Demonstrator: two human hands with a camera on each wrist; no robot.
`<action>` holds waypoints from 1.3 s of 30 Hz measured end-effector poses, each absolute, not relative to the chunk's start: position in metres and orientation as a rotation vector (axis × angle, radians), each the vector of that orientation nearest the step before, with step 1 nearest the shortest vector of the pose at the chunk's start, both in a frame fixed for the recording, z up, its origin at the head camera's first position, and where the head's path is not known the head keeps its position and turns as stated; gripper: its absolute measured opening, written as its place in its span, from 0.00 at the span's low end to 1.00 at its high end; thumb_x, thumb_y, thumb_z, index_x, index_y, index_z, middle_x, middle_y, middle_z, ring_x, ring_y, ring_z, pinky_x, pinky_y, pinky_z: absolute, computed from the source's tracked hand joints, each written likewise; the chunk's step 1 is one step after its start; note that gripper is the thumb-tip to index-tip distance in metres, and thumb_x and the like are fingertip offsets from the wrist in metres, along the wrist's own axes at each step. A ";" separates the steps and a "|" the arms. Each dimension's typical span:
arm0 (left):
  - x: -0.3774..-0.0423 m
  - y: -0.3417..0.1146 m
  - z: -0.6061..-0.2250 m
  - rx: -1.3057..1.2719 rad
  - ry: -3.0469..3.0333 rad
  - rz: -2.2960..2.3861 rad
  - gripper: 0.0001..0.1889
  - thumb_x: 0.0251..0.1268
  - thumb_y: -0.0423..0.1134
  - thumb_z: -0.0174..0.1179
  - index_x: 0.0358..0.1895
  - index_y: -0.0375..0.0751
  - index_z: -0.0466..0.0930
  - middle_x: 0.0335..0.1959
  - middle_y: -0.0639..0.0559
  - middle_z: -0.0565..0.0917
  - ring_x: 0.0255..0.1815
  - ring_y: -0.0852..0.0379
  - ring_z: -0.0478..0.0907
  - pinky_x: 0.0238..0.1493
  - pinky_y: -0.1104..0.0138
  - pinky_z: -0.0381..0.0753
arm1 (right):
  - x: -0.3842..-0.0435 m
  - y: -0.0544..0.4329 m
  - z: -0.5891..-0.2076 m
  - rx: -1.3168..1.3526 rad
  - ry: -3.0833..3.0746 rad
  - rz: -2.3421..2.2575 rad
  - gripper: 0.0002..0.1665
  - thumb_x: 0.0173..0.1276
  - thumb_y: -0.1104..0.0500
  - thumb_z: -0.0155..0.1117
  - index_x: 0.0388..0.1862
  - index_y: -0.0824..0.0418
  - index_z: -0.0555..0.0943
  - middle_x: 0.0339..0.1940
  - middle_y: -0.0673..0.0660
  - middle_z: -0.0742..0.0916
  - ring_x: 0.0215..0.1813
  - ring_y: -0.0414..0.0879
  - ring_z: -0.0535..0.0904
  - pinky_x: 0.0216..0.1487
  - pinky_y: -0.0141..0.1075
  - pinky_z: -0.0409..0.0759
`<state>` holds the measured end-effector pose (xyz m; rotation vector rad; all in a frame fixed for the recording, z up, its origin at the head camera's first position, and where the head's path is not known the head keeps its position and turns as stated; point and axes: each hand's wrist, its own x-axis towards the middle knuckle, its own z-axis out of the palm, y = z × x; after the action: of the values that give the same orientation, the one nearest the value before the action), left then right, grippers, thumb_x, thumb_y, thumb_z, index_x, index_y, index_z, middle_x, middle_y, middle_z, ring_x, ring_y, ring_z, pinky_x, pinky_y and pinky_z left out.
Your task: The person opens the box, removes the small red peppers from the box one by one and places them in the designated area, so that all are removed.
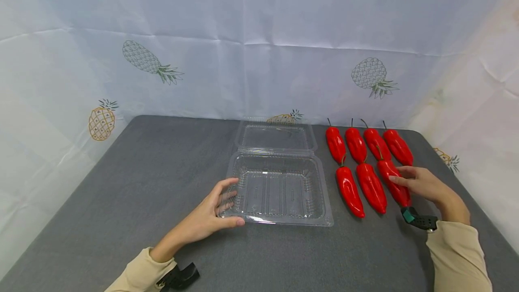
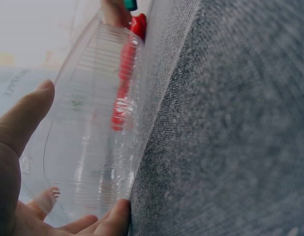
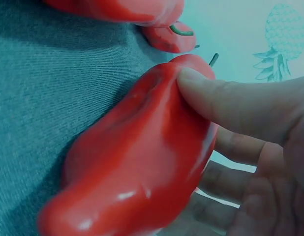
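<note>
A clear plastic clamshell container (image 1: 279, 193) lies with its lid folded back on the grey table. My left hand (image 1: 215, 213) is at its left front corner, thumb stretched along the front edge and fingers beside the left wall. In the left wrist view the thumb (image 2: 31, 110) stands apart from the clear wall and the fingertips lie low against it. My right hand (image 1: 425, 188) pinches a red pepper (image 1: 391, 177) at the right end of the front row. The right wrist view shows the thumb on top of the red pepper (image 3: 142, 147) and the fingers along its far side.
Other red peppers (image 1: 371, 188) lie in two rows right of the container, stems pointing away. The open lid (image 1: 275, 136) reaches the table's back edge. Behind the grey table (image 1: 134, 193) hangs a white cloth (image 1: 243, 57) printed with pineapples.
</note>
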<state>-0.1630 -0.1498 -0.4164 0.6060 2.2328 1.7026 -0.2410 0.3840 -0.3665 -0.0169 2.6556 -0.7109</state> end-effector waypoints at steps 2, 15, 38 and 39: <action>-0.163 -0.150 -0.416 0.601 2.233 1.702 0.46 0.61 0.40 0.70 0.76 0.41 0.48 0.80 0.39 0.50 0.77 0.33 0.56 0.73 0.42 0.65 | -0.241 0.385 -0.367 -0.009 2.650 -0.707 0.46 0.77 0.43 0.51 0.70 0.83 0.56 0.61 0.83 0.71 0.56 0.70 0.71 0.50 0.55 0.85; -0.160 -0.150 -0.413 0.585 2.227 1.710 0.49 0.59 0.40 0.71 0.77 0.44 0.47 0.80 0.42 0.49 0.79 0.37 0.55 0.75 0.42 0.63 | -0.237 0.390 -0.369 -0.059 2.729 -0.720 0.39 0.79 0.48 0.49 0.70 0.79 0.57 0.63 0.85 0.68 0.60 0.78 0.67 0.51 0.65 0.80; -0.162 -0.149 -0.416 0.614 2.231 1.708 0.47 0.60 0.40 0.71 0.76 0.41 0.47 0.80 0.41 0.49 0.78 0.35 0.55 0.74 0.43 0.64 | -0.236 0.396 -0.363 0.003 2.598 -0.740 0.45 0.75 0.47 0.55 0.68 0.84 0.53 0.60 0.84 0.71 0.52 0.63 0.79 0.51 0.50 0.87; -0.162 -0.149 -0.415 0.615 2.230 1.711 0.47 0.60 0.40 0.71 0.76 0.42 0.47 0.80 0.41 0.49 0.78 0.35 0.55 0.74 0.42 0.64 | -0.236 0.396 -0.363 0.007 2.595 -0.739 0.46 0.75 0.47 0.55 0.68 0.84 0.53 0.60 0.84 0.70 0.52 0.62 0.79 0.51 0.50 0.87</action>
<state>-0.1618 -0.1495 -0.4153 0.6145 2.2301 1.7106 -0.2361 0.3958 -0.3630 0.0074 2.5953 -0.7394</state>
